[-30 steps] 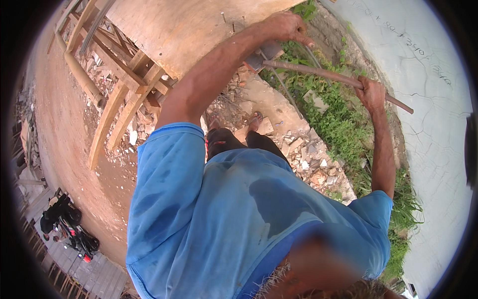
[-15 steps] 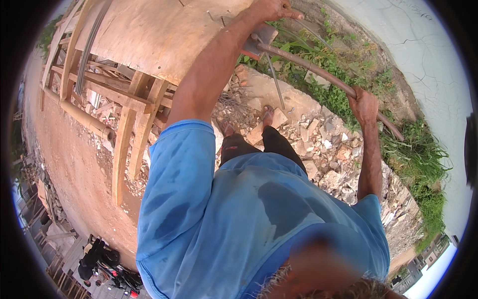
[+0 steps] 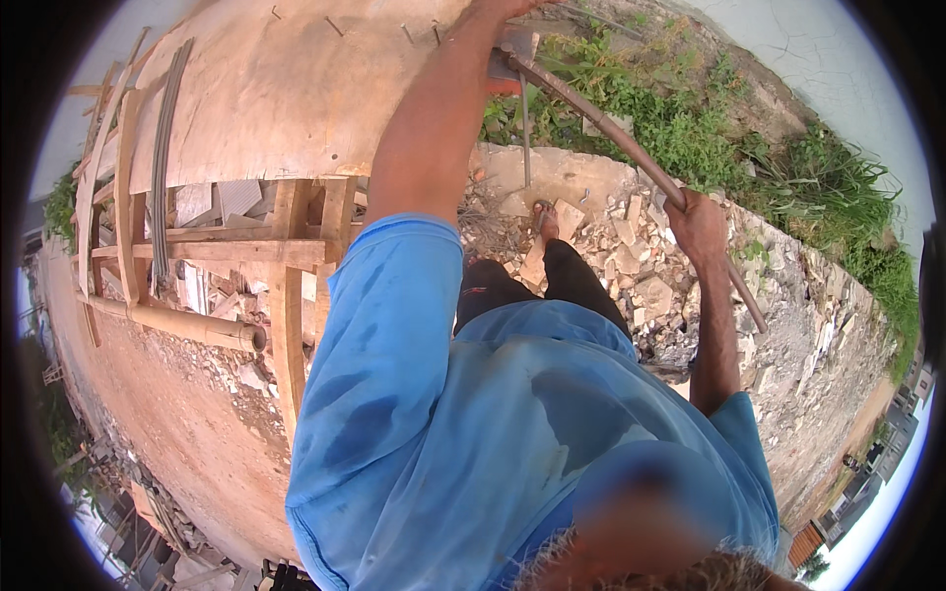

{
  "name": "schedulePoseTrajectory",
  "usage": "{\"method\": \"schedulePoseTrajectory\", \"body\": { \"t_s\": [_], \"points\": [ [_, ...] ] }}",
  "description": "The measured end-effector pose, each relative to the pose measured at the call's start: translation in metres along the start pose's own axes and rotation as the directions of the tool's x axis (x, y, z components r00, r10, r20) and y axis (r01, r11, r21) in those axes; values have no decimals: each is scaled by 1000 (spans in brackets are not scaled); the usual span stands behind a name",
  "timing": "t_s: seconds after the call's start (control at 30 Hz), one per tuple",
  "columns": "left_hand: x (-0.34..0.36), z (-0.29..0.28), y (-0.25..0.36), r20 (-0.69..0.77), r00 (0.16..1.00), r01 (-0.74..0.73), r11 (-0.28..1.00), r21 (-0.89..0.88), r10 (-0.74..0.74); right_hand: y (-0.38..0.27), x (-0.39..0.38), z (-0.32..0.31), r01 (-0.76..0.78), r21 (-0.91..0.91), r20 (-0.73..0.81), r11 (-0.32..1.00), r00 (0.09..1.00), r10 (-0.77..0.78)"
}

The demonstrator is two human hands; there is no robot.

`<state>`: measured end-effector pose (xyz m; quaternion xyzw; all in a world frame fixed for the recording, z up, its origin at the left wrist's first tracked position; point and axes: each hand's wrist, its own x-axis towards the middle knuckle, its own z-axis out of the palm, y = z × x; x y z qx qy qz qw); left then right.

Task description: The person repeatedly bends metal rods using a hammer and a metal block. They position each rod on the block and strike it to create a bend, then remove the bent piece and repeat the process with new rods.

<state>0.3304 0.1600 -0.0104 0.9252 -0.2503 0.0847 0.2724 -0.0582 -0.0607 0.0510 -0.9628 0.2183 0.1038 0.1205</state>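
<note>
My right hand (image 3: 702, 229) is wrapped round a long brown metal bar (image 3: 623, 138), near its lower end. The bar's far end rests at a small metal plate (image 3: 512, 54) on the edge of a wooden bench (image 3: 296, 89). A thin rod (image 3: 525, 128) sticks out from beside that plate toward me. My left hand (image 3: 514, 6) reaches to the top edge, where most of its fingers are cut off. A thin steel rod (image 3: 603, 20) runs out to the right from its closed fingers. Several nails (image 3: 335, 27) stand up from the bench top.
Under the bench are wooden legs (image 3: 288, 335) and a bamboo pole (image 3: 192, 323). Broken rubble (image 3: 641, 271) lies round my feet. Green plants (image 3: 680, 113) grow along a pale wall (image 3: 838, 59) on the right. Dark metal strips (image 3: 169, 148) lean over the bench's left side.
The bar has swung: my right hand and its lower end have come closer to me and slightly left. My left hand has moved up and left, partly out of view.
</note>
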Motion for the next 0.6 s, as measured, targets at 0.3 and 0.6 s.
{"method": "schedulePoseTrajectory", "body": {
  "t_s": [0.3, 0.6],
  "points": [
    [12, -2, 2, 105, 994, 39, 989, -140, -25, -38, -62, 1, -29, -4, -131, 1000, 991, 29],
    [14, -8, 7, 140, 989, 73, 986, -151, -52, -80, -108, 26, -125, 38, -176, 992, 976, 129]
  ]
}}
